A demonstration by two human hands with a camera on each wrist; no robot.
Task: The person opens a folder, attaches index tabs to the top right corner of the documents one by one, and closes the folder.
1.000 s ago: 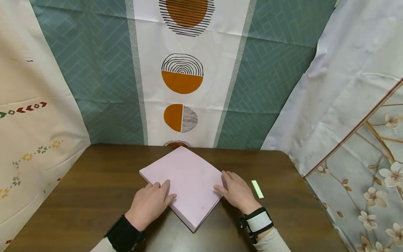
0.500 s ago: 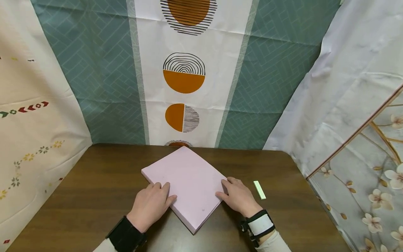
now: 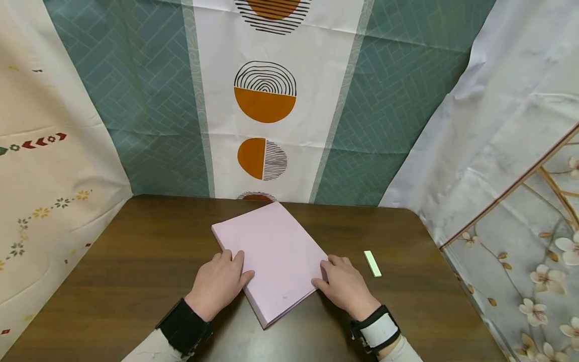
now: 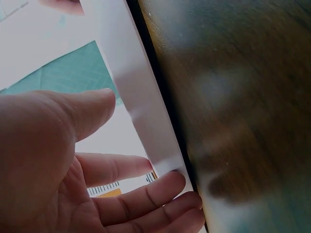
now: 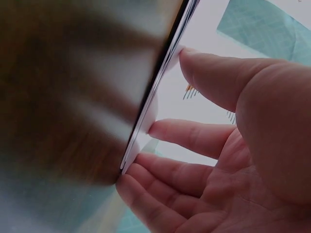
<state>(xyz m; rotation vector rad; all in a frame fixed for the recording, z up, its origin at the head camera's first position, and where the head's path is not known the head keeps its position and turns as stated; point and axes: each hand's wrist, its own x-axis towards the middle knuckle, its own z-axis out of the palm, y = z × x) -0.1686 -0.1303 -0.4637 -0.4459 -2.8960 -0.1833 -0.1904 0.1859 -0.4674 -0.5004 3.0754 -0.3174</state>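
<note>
A pink binder (image 3: pixel 278 246) lies flat on the brown wooden table (image 3: pixel 149 261), turned at an angle, one corner towards the person. My left hand (image 3: pixel 216 284) grips its left side; the thumb reaches over the cover and the fingertips press the spine (image 4: pixel 146 107) in the left wrist view. On the opposite side my right hand (image 3: pixel 346 284) holds the thin layered edge (image 5: pixel 150 94), thumb at the cover and fingers bent against the edge. The fingertips' undersides are partly hidden in the head view.
Right of the right hand lies a small pale green block (image 3: pixel 373 264). Patterned cloths hang around the table: a green and white one (image 3: pixel 307 110) behind, a cream one (image 3: pixel 54 201) left, a floral one (image 3: pixel 511 241) right.
The binder has turned slightly clockwise between my hands, its near corner swinging left and its far corner right. My right fingers have bent more against its edge. The head view has tilted down slightly.
</note>
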